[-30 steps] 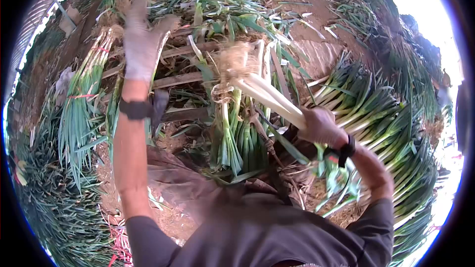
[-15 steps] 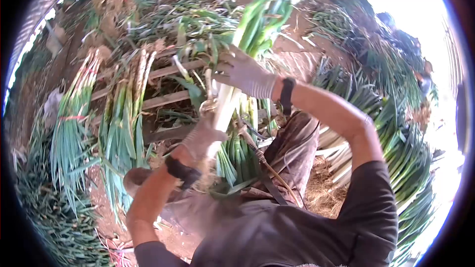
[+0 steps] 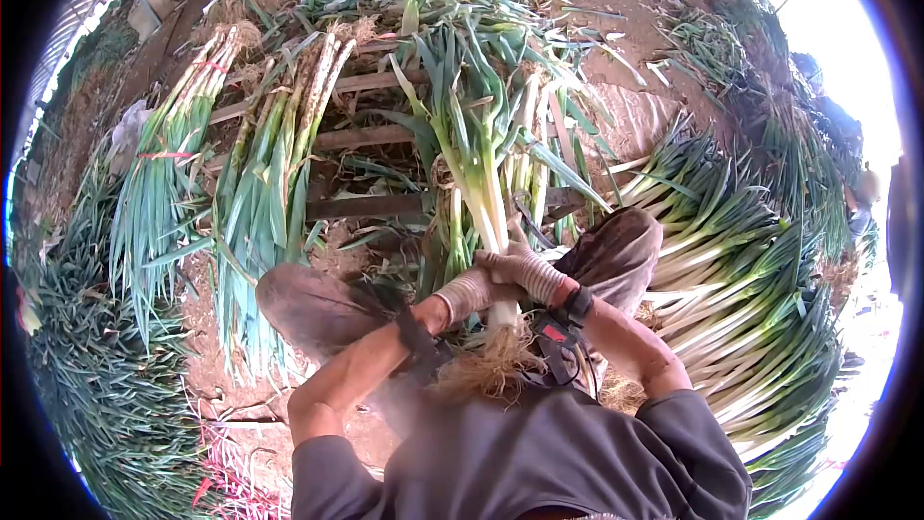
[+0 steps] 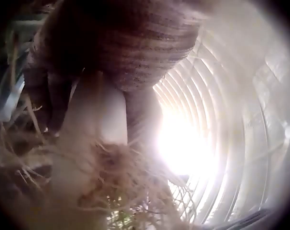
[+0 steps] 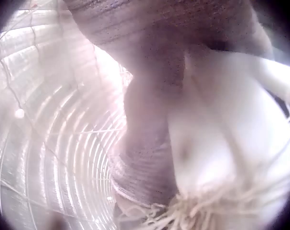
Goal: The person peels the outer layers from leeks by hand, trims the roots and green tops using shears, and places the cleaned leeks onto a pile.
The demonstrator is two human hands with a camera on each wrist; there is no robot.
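Note:
Both gloved hands hold one bunch of green onions [image 3: 476, 159] over the lap, its leaves pointing away and its shaggy roots [image 3: 491, 366] toward the body. My left hand [image 3: 469, 293] wraps the white stems from the left, just above the roots. From the right, my right hand [image 3: 525, 270] grips the same stems, and the two hands overlap. White stems [image 4: 114, 120] and roots show below the glove in the left wrist view. In the right wrist view, glove fingers lie along the thick white stems [image 5: 207, 124]. The fingers' far sides are hidden.
Tied bundles [image 3: 164, 183] and another bunch [image 3: 269, 173] lean on wooden slats [image 3: 366, 138] at the left. A row of white-stemmed onions [image 3: 731, 279] lies at the right. Dark green leaves [image 3: 106, 395] and pink-red ties [image 3: 241, 481] are at the lower left.
The right hand swings the onions round, roots first away, now toward the body. The left hand leaves the bunch at the slats and joins the right on the stems.

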